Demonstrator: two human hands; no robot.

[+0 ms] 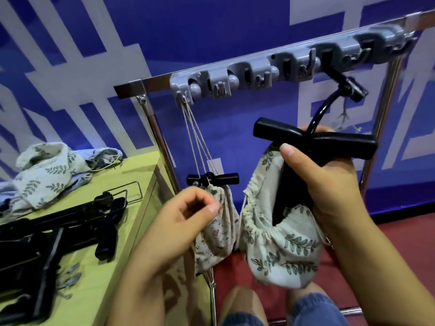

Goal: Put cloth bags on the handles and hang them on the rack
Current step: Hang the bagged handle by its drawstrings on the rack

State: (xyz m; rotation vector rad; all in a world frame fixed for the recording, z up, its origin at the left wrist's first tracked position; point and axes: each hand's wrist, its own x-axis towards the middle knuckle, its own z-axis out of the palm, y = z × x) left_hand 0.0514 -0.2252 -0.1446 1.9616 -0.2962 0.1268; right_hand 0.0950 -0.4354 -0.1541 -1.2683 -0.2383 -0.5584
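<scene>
The cloth bag [280, 241] w/ green leaves is being held up in front of the rack [259, 71], low & a bit right of centre. A black handle [313, 140] is being pushed into it; the bag's mouth is only partly pulled up round the lower part. The handle's top bar is lying almost flat, left to right, above the bag. Both are being gripped by the right hand [329, 184], thumb curled over the front.

The left hand [186, 215] is being held just left of the bag, fingers pinched together; what is being pinched, maybe a string, can't be told. It is the nearer free hand for pulling the bag's mouth shut.

One bagged handle [213, 178] is hanging by strings from the rack's left end. More bags [47, 172] & handles [58, 220] are lying on the table [146, 175].
</scene>
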